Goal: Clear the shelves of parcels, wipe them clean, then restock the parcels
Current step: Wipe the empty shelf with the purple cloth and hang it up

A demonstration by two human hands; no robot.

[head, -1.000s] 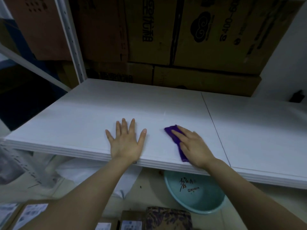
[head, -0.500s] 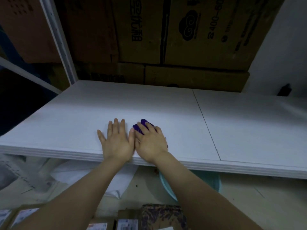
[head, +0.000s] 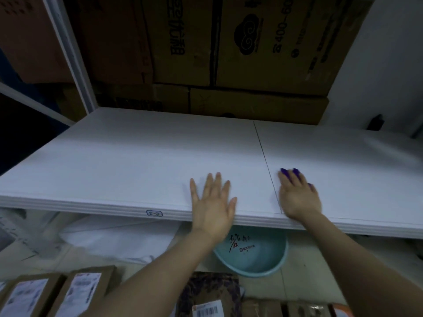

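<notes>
A bare white shelf [head: 142,161] spans the view, with a thin seam running front to back right of centre. My left hand [head: 212,207] lies flat on its front edge, fingers spread and straight. My right hand [head: 297,195] presses a purple cloth [head: 286,173] onto the shelf just right of the seam; only small purple bits show past the fingertips. Several parcels lie on the floor below: brown boxes with white labels [head: 75,291] at the lower left and a dark patterned parcel [head: 210,291] in the middle.
Large cardboard boxes [head: 270,42] are stacked behind the shelf. A white upright post [head: 68,53] stands at the back left. A teal basin [head: 254,255] sits on the floor under the shelf, next to a white bag [head: 119,239].
My right hand slid the purple cloth left until it met my left hand, then swept right across the seam. My left hand stayed flat on the shelf's front edge.
</notes>
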